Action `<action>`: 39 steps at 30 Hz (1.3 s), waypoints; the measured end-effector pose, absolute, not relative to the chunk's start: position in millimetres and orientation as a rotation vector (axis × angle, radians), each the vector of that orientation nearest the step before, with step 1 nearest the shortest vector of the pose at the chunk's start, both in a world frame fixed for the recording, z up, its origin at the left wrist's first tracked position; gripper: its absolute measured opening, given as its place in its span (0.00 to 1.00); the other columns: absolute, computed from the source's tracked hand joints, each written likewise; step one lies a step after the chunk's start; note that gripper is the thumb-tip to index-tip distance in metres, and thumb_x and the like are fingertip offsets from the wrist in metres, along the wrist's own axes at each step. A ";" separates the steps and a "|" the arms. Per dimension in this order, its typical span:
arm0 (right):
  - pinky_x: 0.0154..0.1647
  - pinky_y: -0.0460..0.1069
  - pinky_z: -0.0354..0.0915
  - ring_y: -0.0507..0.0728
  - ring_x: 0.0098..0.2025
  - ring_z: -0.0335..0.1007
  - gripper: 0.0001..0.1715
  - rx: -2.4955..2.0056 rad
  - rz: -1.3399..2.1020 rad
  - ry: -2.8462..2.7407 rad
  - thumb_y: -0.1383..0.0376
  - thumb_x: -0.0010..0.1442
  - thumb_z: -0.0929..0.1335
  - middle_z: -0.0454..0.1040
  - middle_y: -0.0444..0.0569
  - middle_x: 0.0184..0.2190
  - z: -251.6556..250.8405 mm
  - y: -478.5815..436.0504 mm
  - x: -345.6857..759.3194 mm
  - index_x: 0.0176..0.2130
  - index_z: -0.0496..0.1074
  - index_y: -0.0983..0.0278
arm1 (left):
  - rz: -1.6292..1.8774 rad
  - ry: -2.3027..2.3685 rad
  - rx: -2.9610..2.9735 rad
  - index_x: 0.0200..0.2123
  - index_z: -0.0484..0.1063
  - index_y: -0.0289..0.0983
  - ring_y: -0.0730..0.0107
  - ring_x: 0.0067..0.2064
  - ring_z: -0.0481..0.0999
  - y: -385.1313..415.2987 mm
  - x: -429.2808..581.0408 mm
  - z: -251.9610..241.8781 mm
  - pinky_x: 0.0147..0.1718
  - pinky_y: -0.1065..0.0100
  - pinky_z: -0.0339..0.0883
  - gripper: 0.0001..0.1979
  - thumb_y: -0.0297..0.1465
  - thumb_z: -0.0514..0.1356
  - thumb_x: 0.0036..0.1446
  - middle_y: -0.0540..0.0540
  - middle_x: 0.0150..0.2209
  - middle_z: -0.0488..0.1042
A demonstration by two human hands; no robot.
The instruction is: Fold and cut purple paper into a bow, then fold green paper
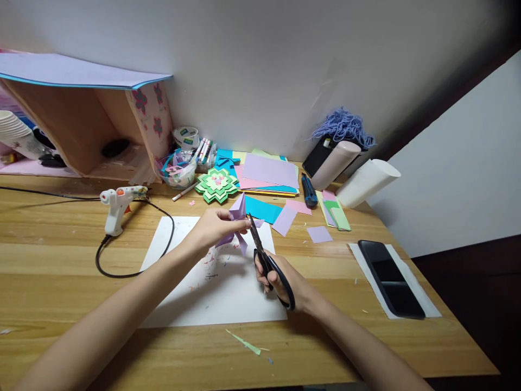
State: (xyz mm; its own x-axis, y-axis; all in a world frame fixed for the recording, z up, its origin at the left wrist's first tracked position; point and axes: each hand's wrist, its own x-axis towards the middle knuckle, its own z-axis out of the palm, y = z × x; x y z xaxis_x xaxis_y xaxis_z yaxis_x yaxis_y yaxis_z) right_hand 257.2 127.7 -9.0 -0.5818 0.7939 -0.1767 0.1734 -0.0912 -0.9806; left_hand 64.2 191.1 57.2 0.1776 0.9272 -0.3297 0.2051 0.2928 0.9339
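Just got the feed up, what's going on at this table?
A person's left hand holds a folded purple paper piece above a white sheet. The right hand grips the scissors, with their blades up beside the purple piece; whether they are cutting it right now is hard to tell. A glue gun sits off to the left, a layered green paper flower lies beyond the hands, and a phone lies to the right.
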 end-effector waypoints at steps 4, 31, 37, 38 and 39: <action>0.19 0.43 0.52 0.46 0.20 0.46 0.41 -1.084 1.692 -1.699 0.29 0.38 0.58 0.52 0.37 0.20 -8.5 127.3 255.3 0.31 0.55 0.62 | 0.733 1.292 1.174 0.23 0.76 0.32 0.76 0.21 0.67 193.0 62.7 55.9 0.17 0.74 0.53 0.15 0.39 0.68 0.39 0.42 0.25 0.77; 0.23 0.45 0.66 0.48 0.20 0.66 0.17 -0.892 1.514 -1.110 0.59 0.47 0.73 0.68 0.40 0.21 18.6 150.4 261.6 0.25 0.62 0.65 | 1.475 0.513 2.975 0.29 0.74 0.42 0.73 0.39 0.78 174.1 65.0 42.2 0.56 0.61 0.58 0.05 0.25 0.62 0.51 0.54 0.39 0.79; 0.24 0.46 0.64 0.48 0.21 0.65 0.16 -0.910 1.368 -1.220 0.61 0.49 0.72 0.69 0.42 0.26 13.1 148.9 263.3 0.26 0.61 0.64 | 0.953 0.899 2.671 0.36 0.75 0.50 0.64 0.50 0.72 172.0 66.2 46.1 0.60 0.49 0.47 0.10 0.28 0.59 0.53 0.51 0.46 0.75; 0.24 0.46 0.64 0.48 0.21 0.64 0.16 -0.929 1.336 -1.203 0.61 0.49 0.72 0.68 0.42 0.25 13.0 149.4 263.7 0.26 0.61 0.64 | 1.051 0.936 2.637 0.40 0.74 0.51 0.63 0.52 0.70 172.6 67.0 48.0 0.61 0.48 0.44 0.14 0.26 0.58 0.53 0.51 0.48 0.73; 0.24 0.46 0.64 0.48 0.20 0.64 0.17 -0.945 1.307 -1.175 0.61 0.48 0.72 0.68 0.41 0.25 13.2 150.2 264.0 0.27 0.60 0.63 | 1.168 0.975 2.577 0.43 0.72 0.51 0.63 0.54 0.67 173.5 67.9 49.8 0.61 0.49 0.43 0.17 0.25 0.57 0.53 0.50 0.50 0.71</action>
State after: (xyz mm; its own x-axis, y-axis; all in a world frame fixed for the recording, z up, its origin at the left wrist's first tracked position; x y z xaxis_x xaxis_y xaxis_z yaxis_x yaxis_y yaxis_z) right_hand 264.0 150.2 13.2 -0.0955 0.9905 0.0985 -0.2033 0.0775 -0.9761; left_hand 67.9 173.5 49.8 0.4858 0.6157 0.6204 0.5003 -0.7779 0.3803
